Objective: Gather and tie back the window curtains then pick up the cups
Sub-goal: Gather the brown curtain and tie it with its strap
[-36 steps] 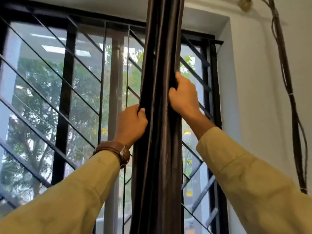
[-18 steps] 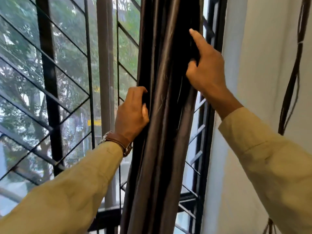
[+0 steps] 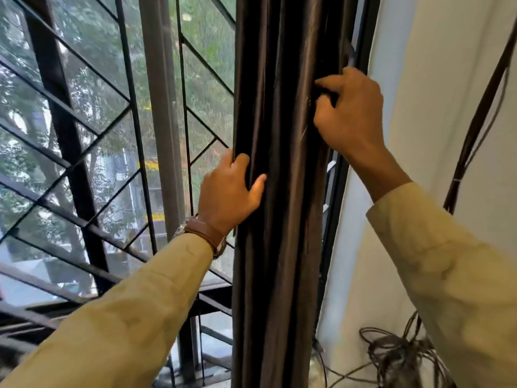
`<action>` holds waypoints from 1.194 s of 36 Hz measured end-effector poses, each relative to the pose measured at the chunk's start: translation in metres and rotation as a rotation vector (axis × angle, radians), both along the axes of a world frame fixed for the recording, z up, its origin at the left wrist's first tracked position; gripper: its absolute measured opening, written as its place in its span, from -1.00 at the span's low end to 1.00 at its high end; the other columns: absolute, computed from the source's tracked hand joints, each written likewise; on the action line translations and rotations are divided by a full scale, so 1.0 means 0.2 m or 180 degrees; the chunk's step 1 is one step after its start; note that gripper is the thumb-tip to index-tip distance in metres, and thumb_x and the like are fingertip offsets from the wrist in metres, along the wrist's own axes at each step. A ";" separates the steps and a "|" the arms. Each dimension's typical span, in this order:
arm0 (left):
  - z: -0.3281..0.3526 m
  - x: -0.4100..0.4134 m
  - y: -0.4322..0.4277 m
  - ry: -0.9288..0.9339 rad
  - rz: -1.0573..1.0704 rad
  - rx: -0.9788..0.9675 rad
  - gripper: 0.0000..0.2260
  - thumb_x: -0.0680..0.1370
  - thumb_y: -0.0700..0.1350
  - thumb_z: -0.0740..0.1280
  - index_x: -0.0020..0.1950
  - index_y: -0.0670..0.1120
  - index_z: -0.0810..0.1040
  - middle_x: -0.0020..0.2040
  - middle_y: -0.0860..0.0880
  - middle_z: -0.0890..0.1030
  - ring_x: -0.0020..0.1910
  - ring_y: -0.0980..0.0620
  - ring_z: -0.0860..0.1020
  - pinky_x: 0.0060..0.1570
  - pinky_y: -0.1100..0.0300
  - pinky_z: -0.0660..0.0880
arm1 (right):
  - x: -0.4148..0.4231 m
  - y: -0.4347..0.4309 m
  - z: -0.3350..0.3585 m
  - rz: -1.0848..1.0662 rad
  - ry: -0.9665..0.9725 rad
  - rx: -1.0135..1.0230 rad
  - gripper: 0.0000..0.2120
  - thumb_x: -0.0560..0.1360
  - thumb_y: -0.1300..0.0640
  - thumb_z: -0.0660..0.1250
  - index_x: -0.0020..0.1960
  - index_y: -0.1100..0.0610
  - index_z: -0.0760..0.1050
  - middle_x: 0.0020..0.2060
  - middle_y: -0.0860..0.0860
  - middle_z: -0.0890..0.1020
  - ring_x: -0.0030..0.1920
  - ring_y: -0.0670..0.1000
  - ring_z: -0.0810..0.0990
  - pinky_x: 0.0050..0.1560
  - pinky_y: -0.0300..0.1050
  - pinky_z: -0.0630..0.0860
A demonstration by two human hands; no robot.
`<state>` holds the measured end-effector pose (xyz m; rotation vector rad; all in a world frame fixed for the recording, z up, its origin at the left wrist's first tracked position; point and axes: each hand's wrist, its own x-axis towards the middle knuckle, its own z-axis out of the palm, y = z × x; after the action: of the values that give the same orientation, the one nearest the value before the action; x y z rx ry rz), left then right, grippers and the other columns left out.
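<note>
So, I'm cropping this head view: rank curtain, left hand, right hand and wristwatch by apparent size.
1. curtain, by far largest.
2. right hand and left hand look alike, so unranked.
3. wristwatch, smallest.

A dark brown curtain (image 3: pixel 282 107) hangs gathered into a narrow upright bundle in front of a window grille (image 3: pixel 67 113). The left hand (image 3: pixel 228 193) grips the bundle's left edge, fingers curled behind the folds and thumb on the front. The right hand (image 3: pixel 349 113), set higher, pinches folds on the right side. A brown-strapped watch (image 3: pixel 207 233) sits on the left wrist. Cables (image 3: pixel 475 130) hang down the white wall (image 3: pixel 436 79).
</note>
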<state>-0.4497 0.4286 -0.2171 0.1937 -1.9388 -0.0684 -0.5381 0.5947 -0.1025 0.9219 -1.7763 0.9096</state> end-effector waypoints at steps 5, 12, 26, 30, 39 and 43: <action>-0.10 0.01 0.01 0.0015 -0.0216 0.0147 -0.79 0.48 -0.06 0.41 -0.05 -0.18 0.51 -0.06 -0.14 0.52 -0.30 -0.13 0.51 -0.35 0.23 0.27 | 0.00 0.03 -0.14 -0.0051 -0.0161 -0.0084 -0.74 0.47 0.19 0.21 -0.05 0.16 0.68 -0.25 -0.04 0.47 -0.21 -0.07 0.42 -0.30 -0.47 0.20; -0.32 0.05 0.03 -0.0311 -0.0564 0.0439 -0.82 0.48 -0.13 0.41 -0.02 -0.20 0.52 -0.07 -0.14 0.51 -0.34 -0.04 0.42 -0.37 0.21 0.36 | 0.06 0.05 -0.34 0.0050 -0.0441 -0.0376 -0.77 0.54 0.17 0.27 0.08 0.14 0.69 -0.16 -0.07 0.53 -0.13 -0.10 0.48 -0.16 -0.61 0.27; -0.78 0.12 0.13 -0.0645 -0.0331 0.1169 -0.53 0.45 0.03 0.43 0.29 -0.08 0.41 0.25 -0.08 0.41 0.15 -0.10 0.52 -0.11 0.19 0.52 | 0.09 -0.01 -0.74 0.0076 -0.0580 -0.0312 -0.78 0.55 -0.01 0.35 0.00 0.14 0.63 -0.04 0.00 0.47 -0.18 -0.15 0.42 -0.24 -0.48 0.26; -0.86 0.16 0.21 -0.0290 -0.0400 0.1454 -0.42 0.47 -0.01 0.44 0.43 -0.11 0.32 0.47 -0.10 0.24 0.47 0.00 0.25 0.30 0.19 0.33 | 0.11 -0.04 -0.91 0.0174 -0.0585 -0.0159 -0.75 0.58 0.02 0.32 0.15 0.12 0.63 -0.10 -0.08 0.41 -0.23 -0.16 0.40 -0.25 -0.21 0.40; -0.80 0.17 0.24 0.0346 -0.0078 0.1178 -0.69 0.59 -0.20 0.18 0.31 -0.23 0.49 0.36 -0.17 0.40 0.31 -0.10 0.41 0.30 0.04 0.37 | 0.18 -0.08 -1.01 0.0600 -0.0533 0.0132 -0.34 0.63 0.11 0.23 0.61 -0.06 -0.05 -0.12 0.02 0.48 -0.32 0.02 0.47 -0.38 0.06 0.50; -0.73 0.16 0.20 0.0395 0.0086 0.0962 -0.76 0.56 -0.22 0.23 0.18 -0.22 0.58 0.23 -0.15 0.53 0.16 -0.10 0.52 0.09 -0.02 0.48 | 0.17 -0.10 -1.05 0.0615 -0.0210 0.0388 -0.50 0.61 0.03 0.11 0.55 -0.04 0.24 -0.08 0.04 0.52 -0.33 0.08 0.52 -0.43 0.02 0.51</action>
<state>-0.4173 0.4684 -0.3626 0.4066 -1.7946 -0.3487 -0.5032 0.5754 -0.3118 1.1697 -1.8381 0.9711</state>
